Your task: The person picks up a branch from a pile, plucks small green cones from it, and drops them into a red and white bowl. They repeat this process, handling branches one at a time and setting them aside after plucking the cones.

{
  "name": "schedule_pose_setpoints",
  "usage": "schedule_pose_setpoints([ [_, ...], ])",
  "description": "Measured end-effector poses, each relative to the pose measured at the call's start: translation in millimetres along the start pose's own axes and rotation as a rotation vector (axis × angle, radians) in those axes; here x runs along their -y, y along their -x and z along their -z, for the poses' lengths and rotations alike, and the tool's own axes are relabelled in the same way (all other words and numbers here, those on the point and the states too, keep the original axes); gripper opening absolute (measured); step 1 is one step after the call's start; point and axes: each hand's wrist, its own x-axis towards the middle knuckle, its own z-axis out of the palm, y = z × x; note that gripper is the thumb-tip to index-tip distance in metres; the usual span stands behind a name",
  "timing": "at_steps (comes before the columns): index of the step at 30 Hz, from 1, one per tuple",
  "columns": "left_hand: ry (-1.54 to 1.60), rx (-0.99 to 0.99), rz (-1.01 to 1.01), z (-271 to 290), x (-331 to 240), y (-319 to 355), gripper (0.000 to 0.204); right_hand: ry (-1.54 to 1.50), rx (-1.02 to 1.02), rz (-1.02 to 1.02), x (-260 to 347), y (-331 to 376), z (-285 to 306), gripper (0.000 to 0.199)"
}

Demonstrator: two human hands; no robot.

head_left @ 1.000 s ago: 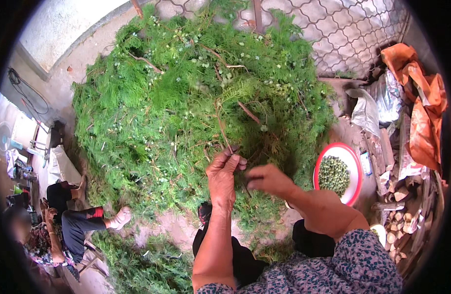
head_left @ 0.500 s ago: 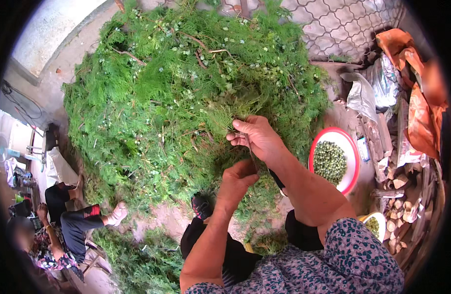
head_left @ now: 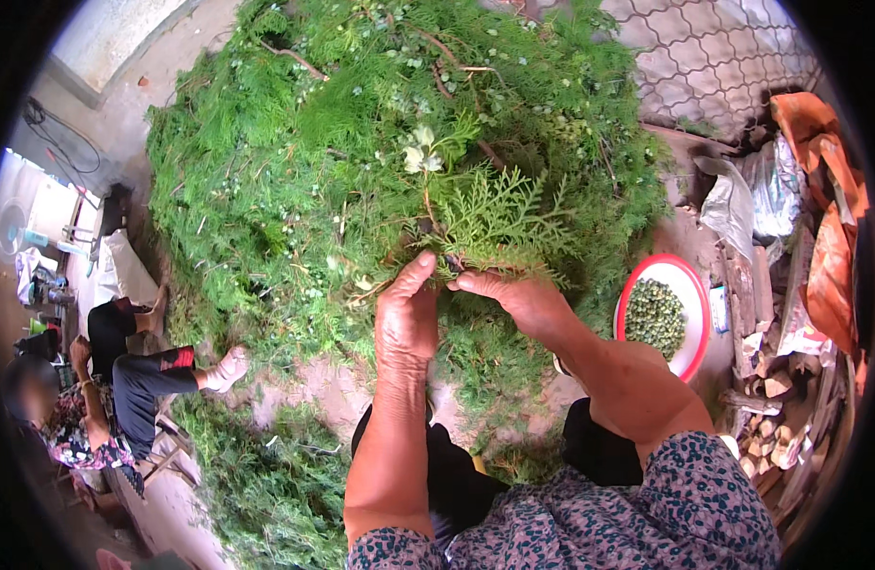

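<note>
My left hand (head_left: 407,312) and my right hand (head_left: 521,298) meet in front of me over a big heap of cut conifer branches (head_left: 295,190). Between them they pinch a leafy conifer sprig (head_left: 504,214), its flat green fronds fanning out to the right. Pale cones (head_left: 423,152) show at the upper end of the stem. Both sets of fingers are closed at the sprig's lower end, where something small and dark shows between the thumbs; I cannot make out what it is.
At the right stands a white basin with a red rim (head_left: 703,309), holding many small green cones. Stacked firewood (head_left: 765,432) and orange sheeting (head_left: 832,275) line the right side. Another person (head_left: 86,418) sits at the left. More cut greenery (head_left: 257,494) lies at lower left.
My left hand has come up and forward to meet my right hand, which has moved down and right. A sprig with fronds and pale cones now stands out between them. The view has shifted slightly.
</note>
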Motion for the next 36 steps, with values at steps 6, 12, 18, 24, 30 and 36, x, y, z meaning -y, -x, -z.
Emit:
schedule_pose_setpoints([
  [6,0.134,-0.066,0.001,5.3,0.1,-5.4,0.039,0.185,0.123,-0.003,0.7,2.7,-5.6,0.032],
  [12,-0.015,-0.193,-0.106,2.1,2.7,-2.4,0.04,0.307,0.17,0.064,-11.9,-7.7,20.3,0.034],
  [18,-0.043,-0.197,-0.065,9.6,6.7,-8.9,0.038,0.576,0.179,0.142,-18.2,-13.3,41.5,0.029],
  [24,-0.066,-0.299,-0.102,4.7,3.4,-7.0,0.04,0.761,0.27,0.504,-13.6,-19.0,57.6,0.03],
  [30,-0.194,-0.264,-0.087,3.0,6.2,-1.2,0.027,0.8,0.129,0.551,-11.9,-23.9,49.5,0.043],
  [36,-0.315,-0.081,-0.1,2.0,18.7,-5.1,0.03,0.49,0.183,0.482,-80.8,-33.6,81.0,0.048],
])
